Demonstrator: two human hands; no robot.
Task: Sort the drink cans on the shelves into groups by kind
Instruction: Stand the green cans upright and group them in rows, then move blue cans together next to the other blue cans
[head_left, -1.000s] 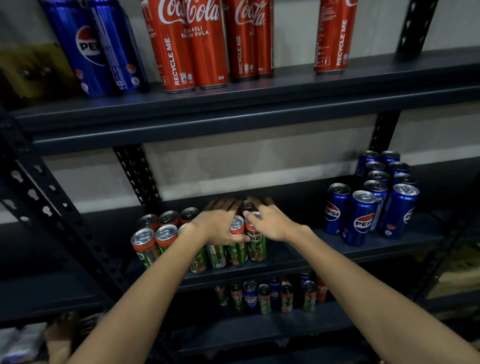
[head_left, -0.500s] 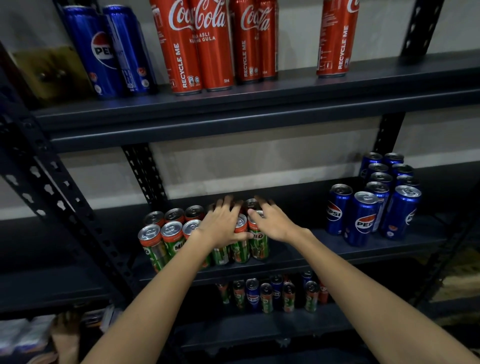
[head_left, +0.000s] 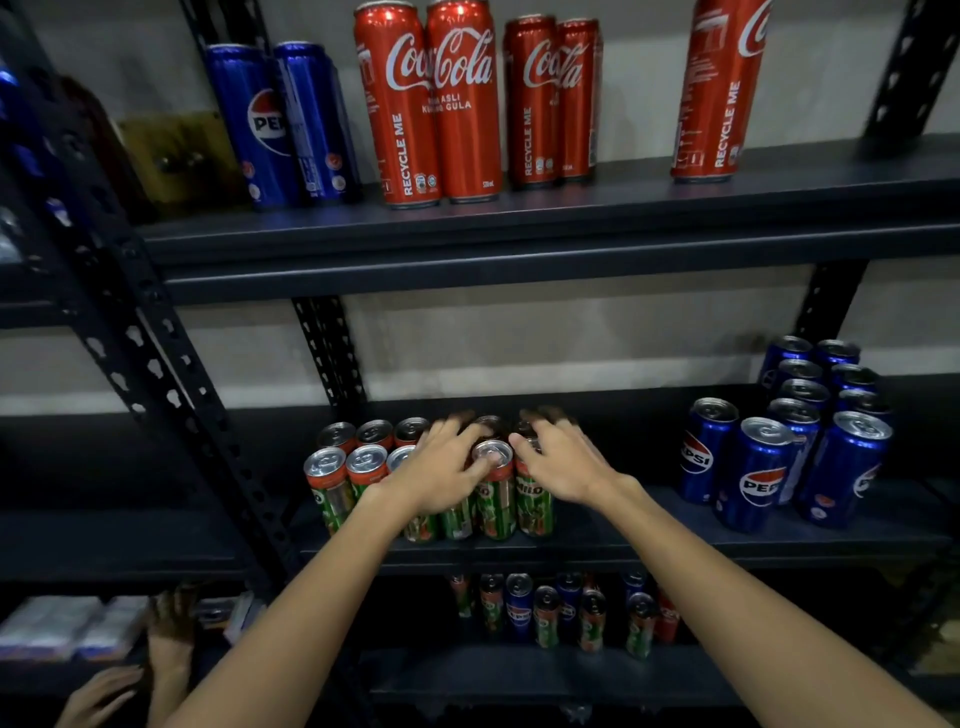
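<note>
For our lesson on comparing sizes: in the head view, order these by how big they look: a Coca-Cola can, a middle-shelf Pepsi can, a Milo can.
1. Coca-Cola can, nearer the camera.
2. Pepsi can.
3. Milo can, only slightly smaller-looking.

We reach both bare forearms forward and up from the bottom edge. Our left hand (head_left: 441, 470) lies palm down, fingers spread and lightly bent. Our right hand (head_left: 558, 462) lies just beside it, palm down, fingers spread; the fingertips of both are blurred.
</note>
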